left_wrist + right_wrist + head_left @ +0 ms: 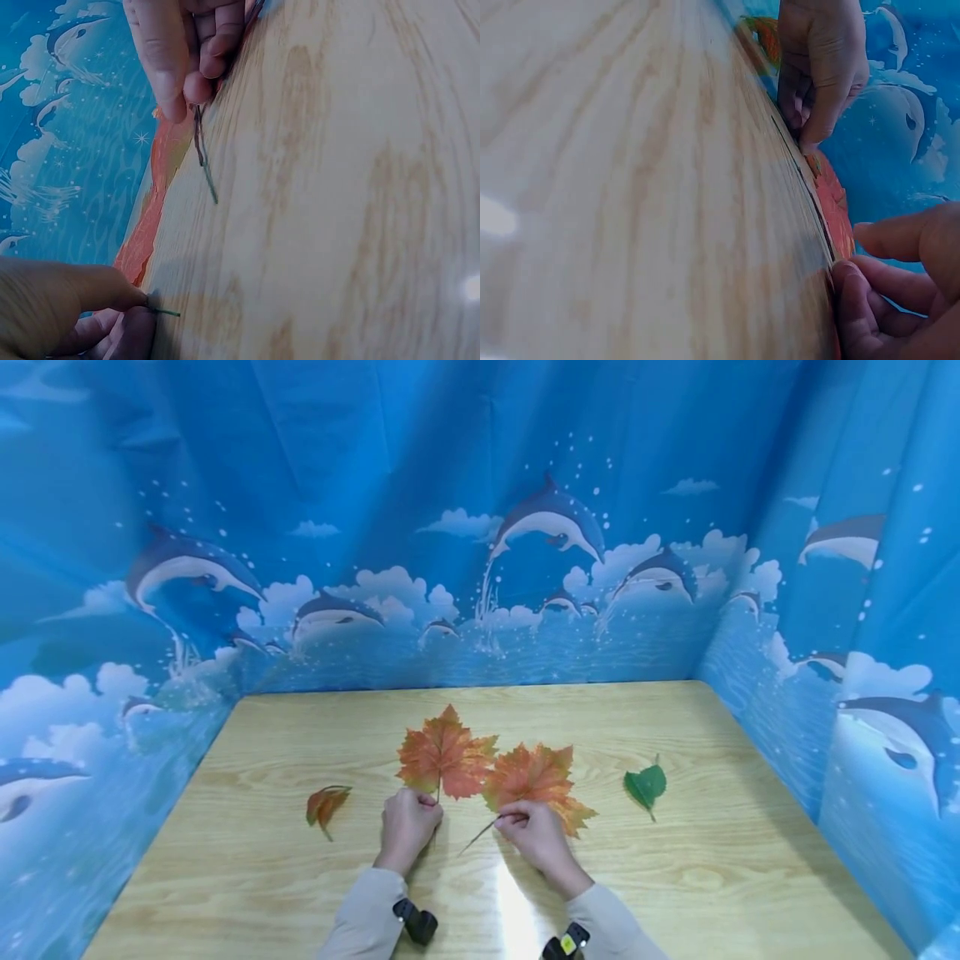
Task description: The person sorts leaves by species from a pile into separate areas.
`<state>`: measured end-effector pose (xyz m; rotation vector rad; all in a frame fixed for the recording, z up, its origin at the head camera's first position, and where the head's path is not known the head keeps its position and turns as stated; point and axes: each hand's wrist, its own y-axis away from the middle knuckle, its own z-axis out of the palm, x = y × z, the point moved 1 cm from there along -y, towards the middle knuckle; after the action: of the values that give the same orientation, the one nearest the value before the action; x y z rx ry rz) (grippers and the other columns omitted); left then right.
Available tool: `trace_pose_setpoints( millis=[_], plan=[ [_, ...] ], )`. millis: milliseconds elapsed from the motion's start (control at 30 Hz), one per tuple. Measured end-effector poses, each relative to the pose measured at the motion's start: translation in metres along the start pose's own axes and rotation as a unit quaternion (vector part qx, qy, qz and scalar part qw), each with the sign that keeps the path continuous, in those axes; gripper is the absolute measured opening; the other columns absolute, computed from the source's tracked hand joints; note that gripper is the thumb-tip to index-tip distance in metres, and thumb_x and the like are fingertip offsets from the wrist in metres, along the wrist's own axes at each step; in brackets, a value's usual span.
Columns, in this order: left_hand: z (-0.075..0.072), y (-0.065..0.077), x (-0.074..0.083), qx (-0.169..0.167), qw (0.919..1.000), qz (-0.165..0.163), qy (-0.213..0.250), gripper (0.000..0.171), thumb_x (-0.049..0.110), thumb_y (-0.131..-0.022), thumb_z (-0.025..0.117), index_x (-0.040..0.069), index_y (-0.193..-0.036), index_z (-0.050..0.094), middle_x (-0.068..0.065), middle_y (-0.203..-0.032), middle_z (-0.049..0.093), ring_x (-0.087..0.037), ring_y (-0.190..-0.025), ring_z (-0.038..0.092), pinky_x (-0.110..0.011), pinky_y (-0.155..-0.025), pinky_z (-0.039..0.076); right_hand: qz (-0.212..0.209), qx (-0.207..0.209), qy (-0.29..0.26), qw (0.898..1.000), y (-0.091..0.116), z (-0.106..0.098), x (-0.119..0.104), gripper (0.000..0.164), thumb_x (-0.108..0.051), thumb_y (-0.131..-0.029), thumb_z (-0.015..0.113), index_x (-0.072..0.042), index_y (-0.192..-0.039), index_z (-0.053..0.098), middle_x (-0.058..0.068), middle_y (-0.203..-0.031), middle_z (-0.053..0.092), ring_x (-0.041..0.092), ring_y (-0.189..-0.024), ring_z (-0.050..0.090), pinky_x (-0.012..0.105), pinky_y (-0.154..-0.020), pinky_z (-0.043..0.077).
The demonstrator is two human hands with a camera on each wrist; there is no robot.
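Note:
Two orange-red maple leaves lie side by side on the wooden table [465,902], their edges meeting. My left hand [408,827] pinches the stem of the left maple leaf [442,747], just below its blade. In the left wrist view, a short green stem end [166,312] pokes out past the thumb. My right hand [538,842] grips the right maple leaf [534,774] by its stem [477,836], between thumb and fingertips. That dark stem slants down to the left, toward my other hand. Part of the right leaf is hidden behind the right hand.
A small curled orange-brown leaf [326,807] lies left of the hands, and a green leaf [646,786] lies to the right. Blue dolphin-printed curtains [450,568] rise behind the table and along both sides.

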<state>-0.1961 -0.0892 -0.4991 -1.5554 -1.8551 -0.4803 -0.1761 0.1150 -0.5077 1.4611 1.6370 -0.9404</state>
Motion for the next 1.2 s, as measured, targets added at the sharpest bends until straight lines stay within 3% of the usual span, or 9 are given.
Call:
trace_pose_setpoints(
  millis=[133,400,833,1100,1200],
  plan=[
    [0.0,-0.001,-0.001,-0.002,1.0,-0.005,-0.001,0.009,0.002,-0.068,0.071,0.01,-0.064,0.07,0.001,-0.062,0.065,-0.015,-0.058,0.059,-0.032,-0.054,0.048,-0.027,-0.002,0.046,0.999,-0.003,0.002,-0.002,0.016,-0.007,-0.08,0.073,0.001,-0.094,0.072,0.0,-0.075,0.067,0.007,-0.066,0.059,0.021,-0.061,0.049],
    [0.0,-0.001,0.0,-0.005,1.0,-0.003,0.006,0.007,0.003,-0.068,0.07,0.009,-0.065,0.07,0.001,-0.063,0.066,-0.016,-0.06,0.06,-0.033,-0.055,0.049,-0.051,-0.001,0.077,0.996,-0.004,0.0,-0.001,0.011,-0.006,-0.078,0.074,-0.001,-0.088,0.073,0.0,-0.072,0.067,0.008,-0.064,0.06,0.02,-0.059,0.049],
    [0.003,0.0,-0.002,0.009,0.9999,0.006,-0.005,0.01,0.005,-0.069,0.073,0.01,-0.062,0.068,0.001,-0.06,0.063,-0.015,-0.056,0.057,-0.032,-0.053,0.047,-0.062,0.013,0.093,0.994,-0.005,0.003,-0.001,0.009,-0.006,-0.074,0.076,-0.004,-0.082,0.072,-0.003,-0.068,0.065,0.004,-0.06,0.057,0.019,-0.058,0.047],
    [0.004,0.001,-0.001,0.022,0.9996,0.011,-0.017,0.01,0.005,-0.069,0.073,0.01,-0.062,0.069,0.001,-0.06,0.064,-0.016,-0.057,0.059,-0.033,-0.055,0.048,-0.059,0.002,0.118,0.991,-0.01,0.0,0.0,0.008,-0.01,-0.075,0.078,-0.007,-0.08,0.072,-0.006,-0.067,0.063,0.003,-0.06,0.055,0.02,-0.058,0.046],
    [0.004,0.0,0.0,0.021,0.9994,0.019,-0.021,0.016,0.003,-0.068,0.07,0.012,-0.056,0.064,0.003,-0.055,0.058,-0.014,-0.054,0.053,-0.031,-0.051,0.044,-0.056,-0.001,0.129,0.99,-0.013,-0.003,0.001,0.008,-0.012,-0.076,0.078,-0.008,-0.08,0.072,-0.007,-0.067,0.062,0.003,-0.06,0.054,0.02,-0.058,0.045]
  ],
)
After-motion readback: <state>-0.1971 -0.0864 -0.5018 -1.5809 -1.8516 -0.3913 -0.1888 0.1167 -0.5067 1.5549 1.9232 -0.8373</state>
